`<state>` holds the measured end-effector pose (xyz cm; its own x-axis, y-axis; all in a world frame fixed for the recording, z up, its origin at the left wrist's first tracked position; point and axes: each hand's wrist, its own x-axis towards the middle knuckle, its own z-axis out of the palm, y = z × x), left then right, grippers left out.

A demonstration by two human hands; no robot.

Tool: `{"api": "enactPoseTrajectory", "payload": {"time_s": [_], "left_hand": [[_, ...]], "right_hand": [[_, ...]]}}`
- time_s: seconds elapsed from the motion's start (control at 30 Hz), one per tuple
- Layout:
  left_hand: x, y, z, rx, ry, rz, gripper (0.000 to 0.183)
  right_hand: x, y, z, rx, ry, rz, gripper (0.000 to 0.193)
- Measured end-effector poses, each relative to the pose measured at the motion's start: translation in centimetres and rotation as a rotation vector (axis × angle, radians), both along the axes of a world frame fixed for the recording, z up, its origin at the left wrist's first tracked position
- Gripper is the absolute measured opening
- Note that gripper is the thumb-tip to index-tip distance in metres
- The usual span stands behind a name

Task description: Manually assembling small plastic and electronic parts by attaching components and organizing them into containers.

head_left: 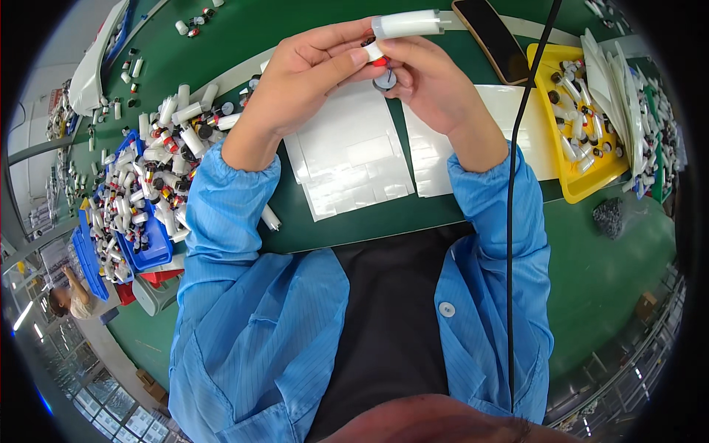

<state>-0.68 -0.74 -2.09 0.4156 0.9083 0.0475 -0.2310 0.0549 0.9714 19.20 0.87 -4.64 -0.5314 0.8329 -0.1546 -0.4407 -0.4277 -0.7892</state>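
Near the far side of the work surface my two hands meet with fingertips closed. My left hand (pixel 295 77) pinches a small white cylindrical part (pixel 374 51) with a red piece at its lower end. From the other side my right hand (pixel 443 88) grips the same part, thumb and fingers close around it. A dark-rimmed grey round disc (pixel 385 80) hangs just below, by my right fingers, seemingly joined by a thin wire. Right above my fingertips is a translucent tube with a white core (pixel 408 24); whether my fingers hold it I cannot tell.
White sheets (pixel 354 166) lie on the green table below my hands. At left, a blue tray (pixel 151 247) overflows with white cylindrical parts. A yellow tray (pixel 587 177) of similar parts and a phone (pixel 491 40) are at right. A black cable (pixel 511 221) crosses before my right arm.
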Motion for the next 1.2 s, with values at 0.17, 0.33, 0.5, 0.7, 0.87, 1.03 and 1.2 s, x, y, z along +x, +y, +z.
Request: {"api": "enactPoseTrajectory", "payload": {"time_s": [0.17, 0.33, 0.5, 0.7, 0.87, 1.03, 1.2], "left_hand": [[1.2, 0.2, 1.2, -0.041, -0.098, 0.106, 0.036], [-3.6, 1.9, 3.6, 0.129, 0.138, 0.414, 0.035], [-11.2, 8.4, 0.9, 0.396, 1.046, 0.495, 0.039], [-12.1, 14.8, -1.5, 0.457, 1.369, 0.515, 0.04], [-22.0, 19.0, -2.3, 0.335, 1.477, 1.235, 0.031], [-30.5, 18.7, -4.9, -0.203, 1.691, 0.798, 0.031], [-32.6, 21.2, -7.5, -0.288, 1.34, 0.829, 0.036]], "right_hand": [[-0.3, -0.3, -1.0, 0.191, -0.06, -0.211, 0.02], [-0.4, -3.8, 0.8, 0.7, -0.73, 0.005, 0.015], [-1.9, -7.1, 1.0, 1.215, -1.039, 0.286, 0.013], [-2.0, -6.9, 0.9, 1.204, -0.958, 0.277, 0.006], [-2.2, -7.1, 0.8, 1.343, -1.013, 0.265, 0.008], [-2.3, -7.1, 0.5, 1.401, -1.043, 0.204, 0.015], [-2.3, -7.5, 1.3, 1.393, -1.117, 0.261, 0.022]]}}
